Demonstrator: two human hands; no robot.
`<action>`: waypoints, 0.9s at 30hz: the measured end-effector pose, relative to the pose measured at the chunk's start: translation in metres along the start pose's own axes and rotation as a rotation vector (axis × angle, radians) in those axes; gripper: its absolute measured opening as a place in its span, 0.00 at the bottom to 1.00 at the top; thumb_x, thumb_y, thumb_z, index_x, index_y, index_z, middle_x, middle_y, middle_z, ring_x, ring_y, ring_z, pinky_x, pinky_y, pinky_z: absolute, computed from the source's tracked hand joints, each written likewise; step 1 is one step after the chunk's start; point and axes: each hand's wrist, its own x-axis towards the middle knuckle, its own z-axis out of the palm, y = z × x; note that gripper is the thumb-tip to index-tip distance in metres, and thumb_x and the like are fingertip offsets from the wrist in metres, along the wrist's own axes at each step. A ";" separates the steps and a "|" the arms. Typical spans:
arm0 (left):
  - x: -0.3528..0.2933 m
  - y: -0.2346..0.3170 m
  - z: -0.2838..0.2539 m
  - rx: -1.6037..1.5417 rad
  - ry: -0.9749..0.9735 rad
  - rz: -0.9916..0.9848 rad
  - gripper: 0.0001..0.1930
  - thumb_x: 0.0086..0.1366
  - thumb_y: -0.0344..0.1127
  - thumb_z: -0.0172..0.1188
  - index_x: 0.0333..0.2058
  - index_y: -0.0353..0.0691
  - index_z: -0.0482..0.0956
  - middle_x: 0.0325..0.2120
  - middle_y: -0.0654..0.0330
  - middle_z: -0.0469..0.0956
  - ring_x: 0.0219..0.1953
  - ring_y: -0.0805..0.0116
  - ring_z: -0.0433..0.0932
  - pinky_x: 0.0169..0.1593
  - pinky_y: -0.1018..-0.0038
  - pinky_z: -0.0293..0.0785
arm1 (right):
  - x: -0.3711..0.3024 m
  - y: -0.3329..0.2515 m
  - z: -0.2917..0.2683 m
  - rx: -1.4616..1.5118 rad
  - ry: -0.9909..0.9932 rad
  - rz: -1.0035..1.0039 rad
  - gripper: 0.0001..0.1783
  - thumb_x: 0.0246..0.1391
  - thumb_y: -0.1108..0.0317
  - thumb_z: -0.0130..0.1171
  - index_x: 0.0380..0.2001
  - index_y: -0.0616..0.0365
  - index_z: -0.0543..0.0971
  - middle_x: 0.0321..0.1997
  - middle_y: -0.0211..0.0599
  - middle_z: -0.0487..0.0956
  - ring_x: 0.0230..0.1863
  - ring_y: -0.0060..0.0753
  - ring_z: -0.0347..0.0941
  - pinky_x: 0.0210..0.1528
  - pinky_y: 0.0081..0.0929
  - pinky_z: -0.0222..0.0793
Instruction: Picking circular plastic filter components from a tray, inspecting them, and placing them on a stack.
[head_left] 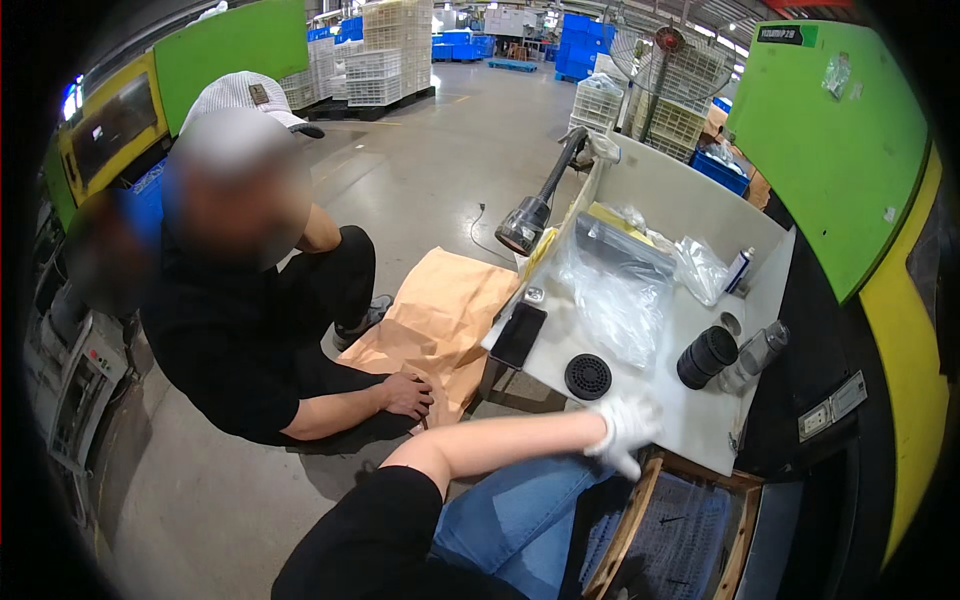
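My left hand, in a white glove and slightly smeared by motion, hovers at the near edge of a white worktable. Its thumb and fingers stand apart, and nothing shows in it. Just beyond lies a round black part with a perforated face. To the right, a stack of black ribbed round parts leans beside a clear plastic bottle. A black phone rests at the table's left corner. Clear plastic bags cover the middle. My right hand is out of view.
A co-worker squats at left, one hand on a brown paper sheet or bag. A flexible-neck lamp overhangs the table's left edge. Below the near edge sits a wood-framed crate. Green machine panels flank the right.
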 end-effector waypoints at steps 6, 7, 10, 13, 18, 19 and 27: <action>-0.004 0.109 0.094 -0.423 0.192 0.713 0.33 0.42 0.50 0.69 0.47 0.41 0.74 0.54 0.41 0.64 0.56 0.41 0.64 0.53 0.52 0.68 | 0.003 -0.015 -0.007 0.517 -0.008 0.397 0.18 0.62 0.57 0.48 0.46 0.54 0.77 0.42 0.35 0.78 0.44 0.32 0.73 0.43 0.33 0.69; -0.003 0.118 0.116 -0.434 0.121 0.702 0.33 0.43 0.49 0.69 0.47 0.41 0.75 0.54 0.42 0.64 0.56 0.42 0.64 0.53 0.52 0.68 | 0.003 -0.018 -0.008 0.531 -0.014 0.414 0.17 0.62 0.57 0.48 0.46 0.54 0.77 0.42 0.35 0.78 0.43 0.31 0.73 0.42 0.33 0.69; 0.001 0.123 0.174 -0.574 -0.103 0.560 0.30 0.45 0.48 0.67 0.48 0.41 0.76 0.55 0.45 0.65 0.56 0.45 0.66 0.52 0.55 0.70 | 0.001 -0.023 -0.011 0.573 -0.018 0.448 0.17 0.62 0.56 0.48 0.45 0.54 0.77 0.40 0.34 0.78 0.42 0.31 0.72 0.41 0.32 0.69; 0.008 0.117 0.206 -0.044 -0.459 0.391 0.31 0.48 0.52 0.65 0.49 0.41 0.77 0.52 0.49 0.71 0.53 0.49 0.71 0.53 0.58 0.71 | -0.002 -0.024 -0.012 0.599 -0.031 0.478 0.17 0.62 0.56 0.48 0.44 0.54 0.78 0.39 0.34 0.78 0.41 0.31 0.72 0.40 0.32 0.69; 0.010 0.111 0.207 -0.302 -0.355 0.342 0.26 0.51 0.51 0.63 0.46 0.42 0.78 0.47 0.51 0.74 0.49 0.49 0.73 0.49 0.57 0.72 | -0.001 -0.022 -0.013 0.633 -0.039 0.514 0.17 0.62 0.55 0.48 0.43 0.53 0.78 0.38 0.33 0.77 0.39 0.30 0.72 0.38 0.31 0.70; 0.009 0.110 0.204 -0.351 -0.341 0.347 0.25 0.51 0.51 0.63 0.45 0.42 0.78 0.47 0.51 0.74 0.49 0.49 0.73 0.49 0.57 0.73 | -0.001 -0.020 -0.014 0.636 -0.041 0.521 0.17 0.62 0.55 0.48 0.43 0.53 0.78 0.37 0.32 0.77 0.38 0.30 0.72 0.38 0.31 0.70; 0.005 0.111 0.206 -0.160 -0.432 0.317 0.27 0.50 0.51 0.62 0.46 0.40 0.78 0.42 0.51 0.79 0.45 0.50 0.79 0.44 0.57 0.76 | -0.003 -0.014 -0.018 0.645 -0.048 0.550 0.16 0.62 0.54 0.48 0.40 0.52 0.78 0.34 0.31 0.77 0.35 0.29 0.72 0.35 0.30 0.70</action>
